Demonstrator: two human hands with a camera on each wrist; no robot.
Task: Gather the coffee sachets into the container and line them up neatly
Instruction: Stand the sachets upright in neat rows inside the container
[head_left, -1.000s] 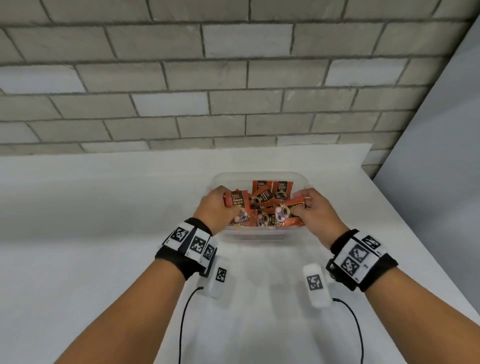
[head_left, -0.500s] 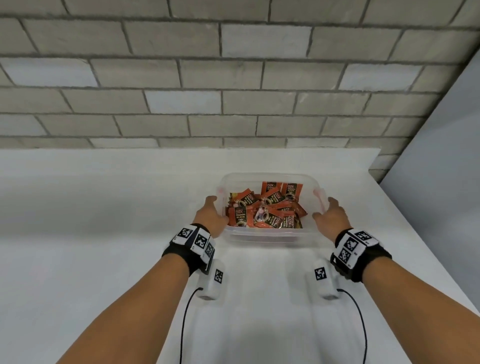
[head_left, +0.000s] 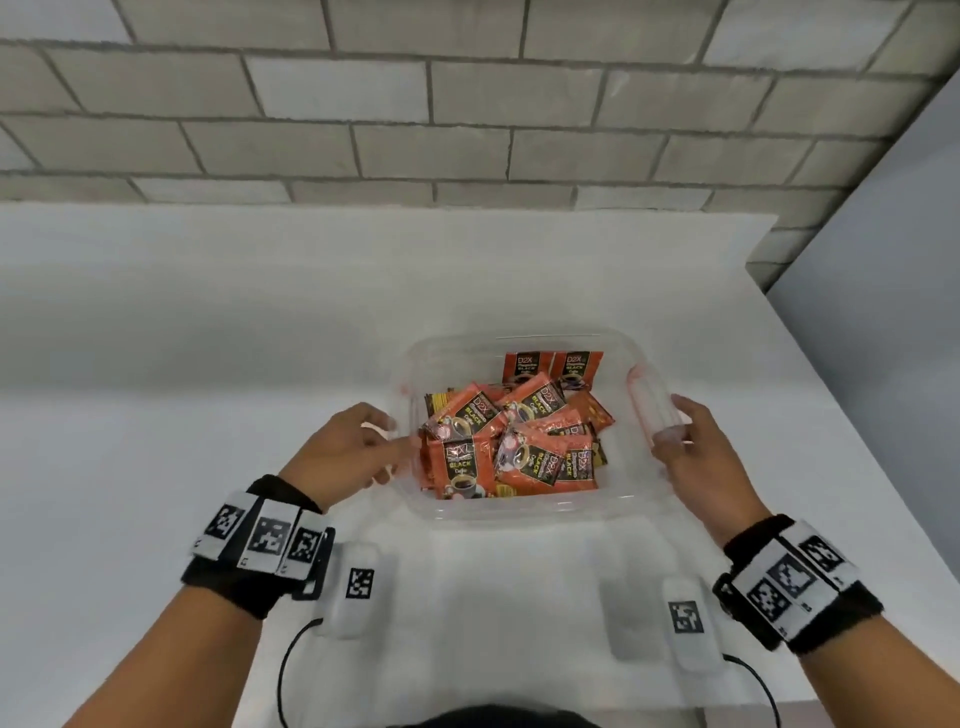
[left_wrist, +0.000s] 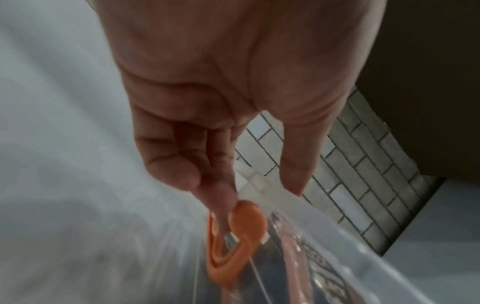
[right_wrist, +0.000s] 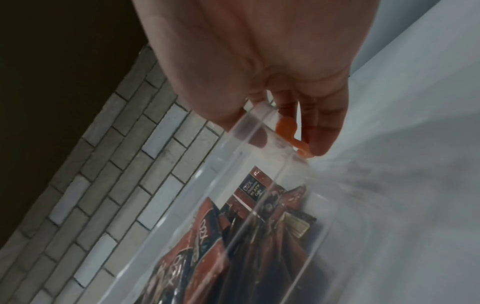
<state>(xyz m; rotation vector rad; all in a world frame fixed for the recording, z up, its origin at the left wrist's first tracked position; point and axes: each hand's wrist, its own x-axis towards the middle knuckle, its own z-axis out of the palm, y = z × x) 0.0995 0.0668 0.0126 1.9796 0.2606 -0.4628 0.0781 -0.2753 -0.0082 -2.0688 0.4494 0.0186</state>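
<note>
A clear plastic container (head_left: 519, 512) sits mid-table, and several orange coffee sachets (head_left: 509, 441) lie in it in a loose, overlapping pile. My left hand (head_left: 387, 441) is at its left wall. In the left wrist view, straight fingers (left_wrist: 221, 197) touch the orange latch (left_wrist: 246, 226) while the thumb stands free. My right hand (head_left: 675, 431) holds the right side. There the thumb lies over the clear rim (right_wrist: 249, 123) and the fingers (right_wrist: 322, 131) curl under the orange latch (right_wrist: 285, 125). Sachets (right_wrist: 254, 185) show through the wall.
The white table (head_left: 208, 415) runs back to a grey brick wall (head_left: 467, 104). Its right edge (head_left: 852, 415) lies close to my right hand, with a grey panel beyond. The near edge is just below my forearms.
Both hands have come out of the container, where they rested on the sachets, and gone to its outer left and right sides. The sachets lie released in the pile.
</note>
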